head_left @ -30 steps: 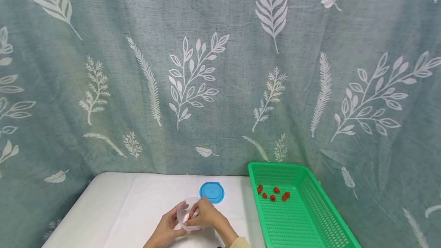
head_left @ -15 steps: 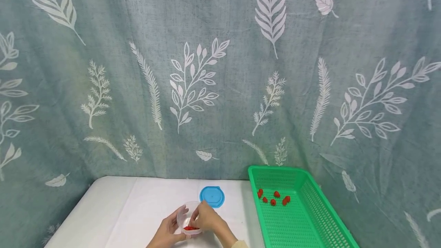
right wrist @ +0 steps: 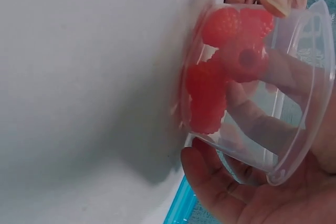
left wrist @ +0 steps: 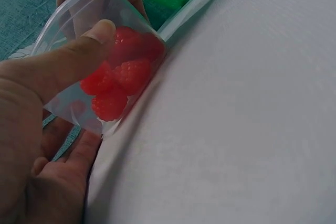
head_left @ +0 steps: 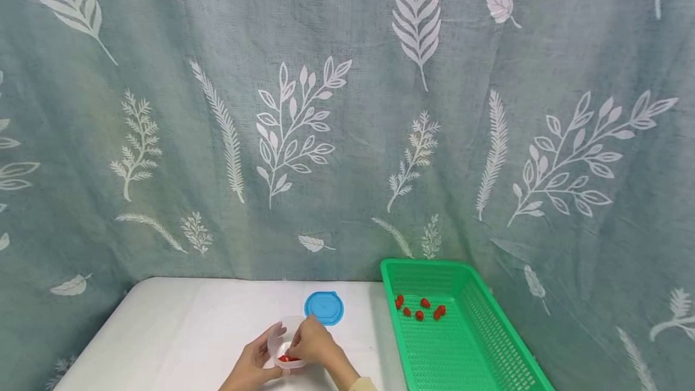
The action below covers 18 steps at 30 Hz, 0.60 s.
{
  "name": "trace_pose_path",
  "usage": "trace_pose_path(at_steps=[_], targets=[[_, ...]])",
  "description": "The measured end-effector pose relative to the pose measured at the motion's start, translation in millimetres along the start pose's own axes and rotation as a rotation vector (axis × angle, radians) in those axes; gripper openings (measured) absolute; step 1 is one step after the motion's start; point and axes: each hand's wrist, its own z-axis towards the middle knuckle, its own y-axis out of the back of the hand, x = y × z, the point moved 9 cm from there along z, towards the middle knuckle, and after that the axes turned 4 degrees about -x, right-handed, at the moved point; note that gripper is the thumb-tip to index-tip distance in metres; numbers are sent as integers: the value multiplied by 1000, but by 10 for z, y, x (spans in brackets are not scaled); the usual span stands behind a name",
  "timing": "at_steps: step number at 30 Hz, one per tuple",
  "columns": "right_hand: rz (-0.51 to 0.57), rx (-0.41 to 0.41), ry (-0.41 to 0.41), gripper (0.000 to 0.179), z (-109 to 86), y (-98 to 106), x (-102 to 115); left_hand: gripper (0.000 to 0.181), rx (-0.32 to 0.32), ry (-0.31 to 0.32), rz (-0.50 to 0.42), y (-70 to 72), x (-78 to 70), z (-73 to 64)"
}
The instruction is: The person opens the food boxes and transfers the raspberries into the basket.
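Observation:
A small clear plastic container [head_left: 292, 323] sits on the white table, its bottom covered with several red raspberries [left wrist: 132, 76]. My left hand [head_left: 251, 362] grips it from the left, thumb against the near wall and fingers round the far side. From the right, my right hand [head_left: 316, 341] reaches over the rim. In the right wrist view, two of its digits are inside, seen through the wall, and pinch a raspberry [right wrist: 245, 57] with a hole in its end. Its other fingers [right wrist: 215, 182] lie outside the container.
Behind the container lies a round blue lid [head_left: 324, 308] on the white table [head_left: 157, 343]. To the right stands a green perforated basket [head_left: 472, 355], with several raspberries [head_left: 419, 315] towards its back. A green leaf-patterned curtain [head_left: 347, 228] hangs behind.
My right fingers have gone deeper into the container with a raspberry, and more red shows at its bottom. The left hand keeps its grip. The head view has shifted slightly.

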Motion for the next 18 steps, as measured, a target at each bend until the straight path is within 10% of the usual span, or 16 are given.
trace_pose_path(at_steps=[18], targets=[[-8, -4, -67, 19, 70, -106, -21, 94, -18, 17, 36, 112, -10, 0]])
